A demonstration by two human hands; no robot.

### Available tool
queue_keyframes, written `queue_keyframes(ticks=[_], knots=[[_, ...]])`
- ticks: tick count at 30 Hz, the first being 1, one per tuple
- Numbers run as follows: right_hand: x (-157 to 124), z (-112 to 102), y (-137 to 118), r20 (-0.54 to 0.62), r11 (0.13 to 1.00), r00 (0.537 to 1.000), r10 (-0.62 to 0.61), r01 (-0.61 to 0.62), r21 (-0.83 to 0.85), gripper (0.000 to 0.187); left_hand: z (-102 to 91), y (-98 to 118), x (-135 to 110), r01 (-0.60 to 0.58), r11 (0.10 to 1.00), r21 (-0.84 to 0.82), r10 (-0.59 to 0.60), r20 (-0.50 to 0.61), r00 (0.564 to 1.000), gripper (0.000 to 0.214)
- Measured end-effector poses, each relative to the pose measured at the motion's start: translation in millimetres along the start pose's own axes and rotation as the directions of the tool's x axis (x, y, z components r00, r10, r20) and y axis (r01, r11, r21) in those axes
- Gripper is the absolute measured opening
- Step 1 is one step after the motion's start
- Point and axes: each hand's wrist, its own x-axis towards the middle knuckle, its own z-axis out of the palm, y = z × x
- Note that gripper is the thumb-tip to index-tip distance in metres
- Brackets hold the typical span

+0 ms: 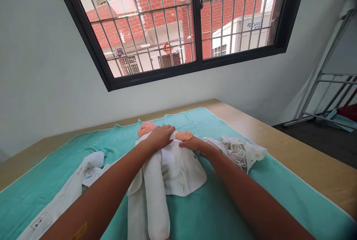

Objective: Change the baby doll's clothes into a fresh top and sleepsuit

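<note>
While the left hand (pixel 160 136) lies with fingers bent over the doll (pixel 156 180), the right hand (pixel 193 144) touches the doll's forearm (pixel 183 135); either hand's grip cannot be determined. Doll lies on turquoise towel (pixel 117 139), head toward the far edge of the tabletop (pixel 240 121). Crumpled patterned cloth (pixel 237 149) lies nearer its right edge. Outside, white unit (pixel 252 30) reads "GREE"; red sign (pixel 167 48) illegible.

Count two bare hands (pixel 161 136), one white-clothed, pink-headed plastic doll (pixel 147 128), one turquoise fabric towel (pixel 192 214), one pale wooden table (pixel 251 126), one crumpled heap of whitish printed cloth (pixel 242 151), one black-framed rectangular window (pixel 196 20), two glass panes (pixel 156 13), one grey metal frame (pixel 318 79).
</note>
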Motion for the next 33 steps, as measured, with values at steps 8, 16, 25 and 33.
queue_keyframes(ticks=[8, 16, 25, 33], knots=[[0, -24, 3, -0.077, 0.789, 0.995, 0.056, 0.003, 0.614, 0.033, 5.1, -1, -3, 0.002, 0.990, 0.140, -0.005, 0.027, 1.000, 0.019], [-9, -34, 2, -0.009, 0.577, 0.999, 0.049, -0.021, 0.816, 0.039, 9.8, 2, 5, 0.072, 0.968, 0.240, -0.099, 0.102, 0.990, 0.025], [-17, -28, -14, 0.052, 0.555, 0.999, 0.000, -0.043, 0.831, 0.037, 25.8, 1, 15, 0.200, 0.953, 0.226, -0.228, 0.105, 0.968, 0.028], [-15, -18, -21, -0.038, 0.576, 0.998, -0.045, 0.058, 0.816, 0.036, 41.8, 15, 25, 0.069, 0.998, -0.012, -0.067, 0.117, 0.991, 0.051]])
